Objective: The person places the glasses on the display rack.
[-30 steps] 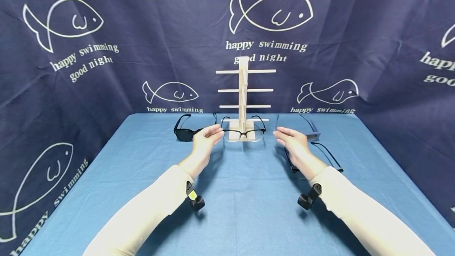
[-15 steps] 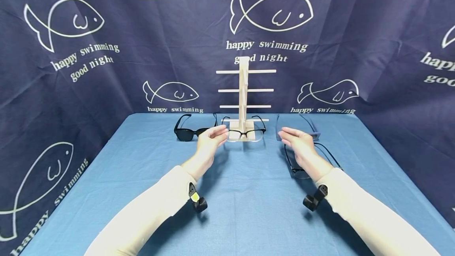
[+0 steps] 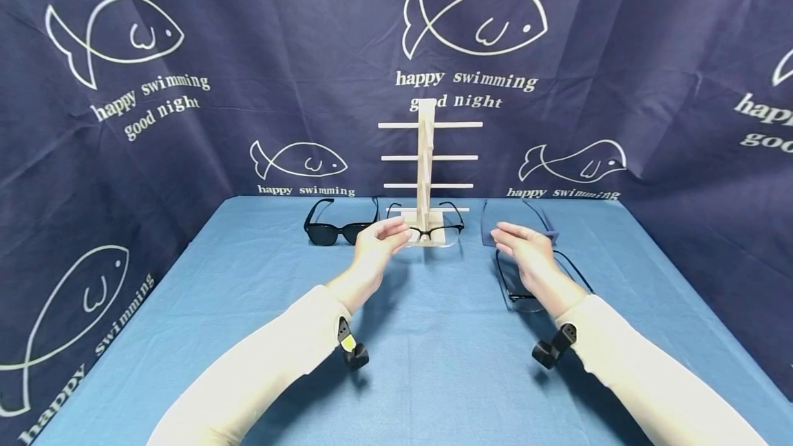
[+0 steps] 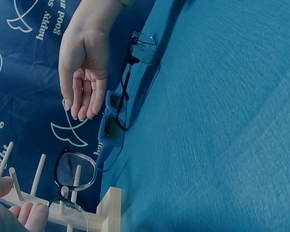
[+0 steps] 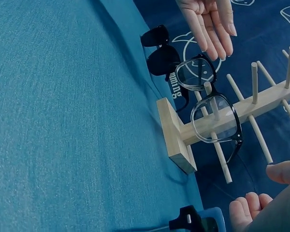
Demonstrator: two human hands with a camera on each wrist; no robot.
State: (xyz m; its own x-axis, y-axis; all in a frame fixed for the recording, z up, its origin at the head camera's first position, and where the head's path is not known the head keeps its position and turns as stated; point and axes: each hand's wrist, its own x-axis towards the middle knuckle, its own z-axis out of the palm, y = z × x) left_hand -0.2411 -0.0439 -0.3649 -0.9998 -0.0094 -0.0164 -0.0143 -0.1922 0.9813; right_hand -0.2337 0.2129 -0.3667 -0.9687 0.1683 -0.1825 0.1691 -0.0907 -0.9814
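My left hand [image 3: 376,246] is in front of the wooden display rack, its fingers extended and overlapping the left lens of a pair of glasses [image 3: 446,228] in the head view. Those glasses have a black upper frame and clear lower rims, and sit on the rack's lowest pegs. In the right wrist view a gap shows between the left fingertips [image 5: 220,54] and the frame. My right hand [image 3: 526,253] hovers with loose fingers beside blue sunglasses [image 3: 548,234], above another black-topped pair of glasses [image 3: 523,299] lying on the cloth. Neither hand holds anything.
The wooden rack [image 3: 425,143] rises at the back middle, its upper pegs bare. Black sunglasses [image 3: 323,234] lie to its left. A blue cloth [image 3: 434,377] covers the table, and a navy fish-print curtain [image 3: 347,54] hangs close behind.
My left hand has moved right, across the left part of the racked glasses. The right hand has shifted right, away from the rack. The glasses have stayed put.
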